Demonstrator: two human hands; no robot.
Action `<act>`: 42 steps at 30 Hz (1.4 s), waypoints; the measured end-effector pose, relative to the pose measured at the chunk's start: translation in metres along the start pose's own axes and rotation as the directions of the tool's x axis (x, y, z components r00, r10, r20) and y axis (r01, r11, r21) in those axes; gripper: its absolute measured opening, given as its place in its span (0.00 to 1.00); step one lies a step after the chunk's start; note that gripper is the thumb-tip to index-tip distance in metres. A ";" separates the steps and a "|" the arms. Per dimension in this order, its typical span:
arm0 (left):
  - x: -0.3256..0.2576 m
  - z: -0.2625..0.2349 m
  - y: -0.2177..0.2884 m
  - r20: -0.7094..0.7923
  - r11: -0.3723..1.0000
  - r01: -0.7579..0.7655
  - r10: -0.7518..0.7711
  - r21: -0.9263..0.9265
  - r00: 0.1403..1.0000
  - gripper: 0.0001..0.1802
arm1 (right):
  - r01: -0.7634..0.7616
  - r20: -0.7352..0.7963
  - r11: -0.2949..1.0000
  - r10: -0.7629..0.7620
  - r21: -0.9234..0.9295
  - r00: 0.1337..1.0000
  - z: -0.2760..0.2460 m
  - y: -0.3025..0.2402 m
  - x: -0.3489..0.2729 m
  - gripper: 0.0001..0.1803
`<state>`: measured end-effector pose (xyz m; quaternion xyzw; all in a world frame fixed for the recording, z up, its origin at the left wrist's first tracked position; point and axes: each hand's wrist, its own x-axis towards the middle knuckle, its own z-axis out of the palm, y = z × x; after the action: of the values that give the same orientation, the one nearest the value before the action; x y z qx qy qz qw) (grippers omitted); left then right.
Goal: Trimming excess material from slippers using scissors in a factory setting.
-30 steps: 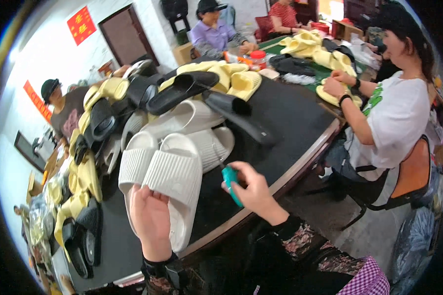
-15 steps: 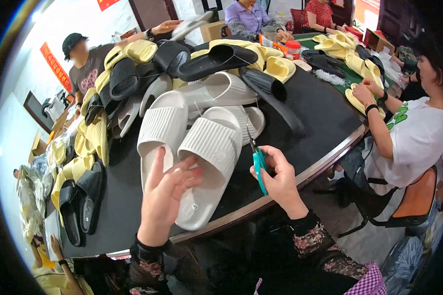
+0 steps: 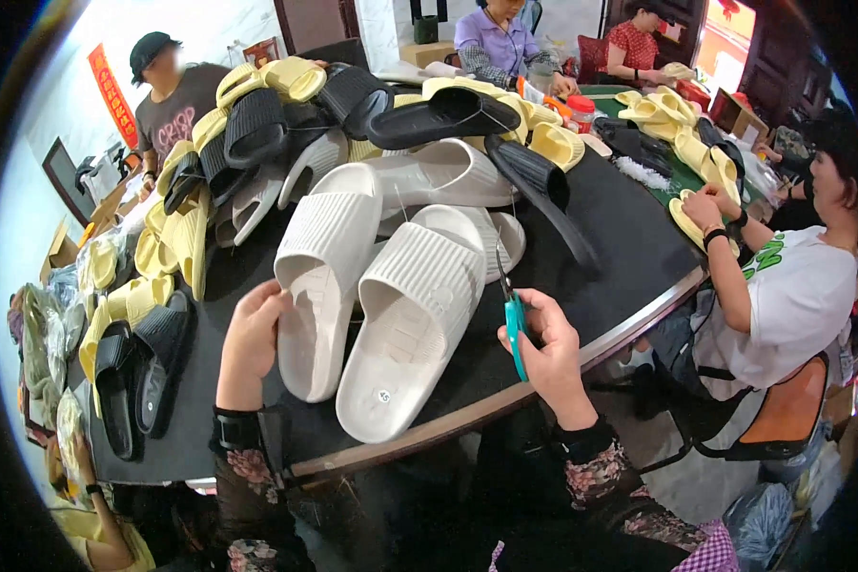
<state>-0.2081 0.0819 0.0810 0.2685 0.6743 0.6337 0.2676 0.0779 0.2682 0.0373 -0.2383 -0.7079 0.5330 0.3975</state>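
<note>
Two pale grey slide slippers with ribbed straps lie side by side in front of me, toes pointing away. My left hand [image 3: 248,345] has its fingers bent at the outer edge of the left slipper [image 3: 326,234] and pinches that edge. A thin thread stands up between the straps of this one and the right slipper [image 3: 427,272], which has a round white sticker on its heel. In my right hand [image 3: 555,360] are scissors [image 3: 515,334] with teal handles, their blades pointing up and away, close to the right slipper but apart from it.
Behind the pair, more grey, black [image 3: 443,116] and yellow slippers [image 3: 296,78] are heaped on the dark table [image 3: 629,229]. A black pair [image 3: 160,367] lies at the left. Several people sit or stand around; one in a white shirt [image 3: 782,296] works at my right.
My left hand has moved left, from over the right slipper to the left slipper's outer edge. Across the table, a person's outstretched arm has drawn back from the grey slipper it held.
</note>
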 end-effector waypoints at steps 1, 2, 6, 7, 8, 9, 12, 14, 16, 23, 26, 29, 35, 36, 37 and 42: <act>-0.001 0.002 -0.002 0.030 0.993 0.055 -0.052 -0.101 0.998 0.17 | 0.006 -0.008 1.000 -0.006 -0.006 1.000 0.000 0.000 0.000 0.22; -0.005 0.005 -0.004 0.045 0.982 0.077 -0.070 -0.175 0.997 0.17 | 0.009 -0.008 1.000 -0.008 0.019 1.000 0.000 0.002 -0.001 0.22; -0.013 -0.001 0.001 0.116 0.978 0.019 0.005 -0.209 0.993 0.17 | -0.014 -0.017 0.999 0.015 0.047 1.000 0.000 0.005 -0.002 0.23; -0.018 0.002 0.006 0.113 0.974 0.026 0.000 -0.224 0.994 0.17 | -0.014 -0.040 0.996 0.017 0.086 0.999 0.000 0.005 -0.002 0.23; -0.023 0.006 0.013 0.100 0.964 0.004 0.024 -0.266 0.995 0.17 | -0.014 -0.042 0.999 0.015 0.035 0.999 0.001 0.002 -0.002 0.24; -0.024 0.007 0.016 0.085 0.952 -0.019 0.048 -0.307 0.995 0.18 | -0.014 -0.036 1.000 0.015 0.019 0.999 0.002 0.001 -0.002 0.24; -0.024 0.002 0.013 0.085 0.951 -0.047 0.077 -0.306 0.993 0.18 | 0.004 -0.033 0.999 -0.002 0.041 0.999 0.004 -0.001 -0.001 0.24; -0.028 0.005 0.015 0.080 0.941 -0.065 0.097 -0.332 0.992 0.19 | -0.045 -0.012 0.999 0.045 0.026 0.999 0.004 -0.008 0.001 0.25; -0.031 0.013 0.019 0.069 0.928 -0.067 0.099 -0.367 0.993 0.20 | 0.030 0.030 0.998 -0.029 -0.060 0.999 0.001 -0.026 0.006 0.27; -0.039 0.008 0.014 -0.028 0.915 -0.146 0.147 -0.376 0.989 0.20 | 0.448 0.229 0.755 -0.385 -0.480 0.894 0.024 -0.094 0.028 0.37; -0.038 0.011 0.016 -0.037 0.911 -0.157 0.154 -0.381 0.987 0.19 | 0.544 0.338 0.566 -0.433 -0.620 0.836 0.028 -0.112 0.033 0.37; -0.043 0.013 0.020 -0.066 0.915 -0.181 0.169 -0.360 0.983 0.19 | 0.631 0.415 0.378 -0.511 -0.677 0.752 0.024 -0.118 0.041 0.38; -0.043 0.017 0.018 -0.022 0.921 -0.177 0.181 -0.347 0.983 0.19 | 0.592 0.522 0.068 -0.397 -0.803 0.755 -0.014 -0.162 0.041 0.36; -0.044 0.016 0.017 -0.031 0.931 -0.177 0.176 -0.318 0.984 0.19 | 0.578 0.527 0.028 -0.374 -0.816 0.763 -0.018 -0.172 0.042 0.36; -0.044 0.015 0.016 -0.040 0.941 -0.175 0.171 -0.288 0.984 0.19 | 0.602 0.552 0.024 -0.370 -0.798 0.747 -0.023 -0.182 0.045 0.36; -0.040 0.015 0.013 -0.002 0.929 -0.172 0.181 -0.327 0.983 0.18 | 0.600 0.623 -0.180 -0.323 -0.779 0.713 -0.030 -0.232 0.047 0.32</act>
<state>-0.1684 0.0651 0.0935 0.2889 0.5298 0.7540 0.2595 0.0954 0.2472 0.2746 -0.1062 -0.9355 -0.2620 0.2121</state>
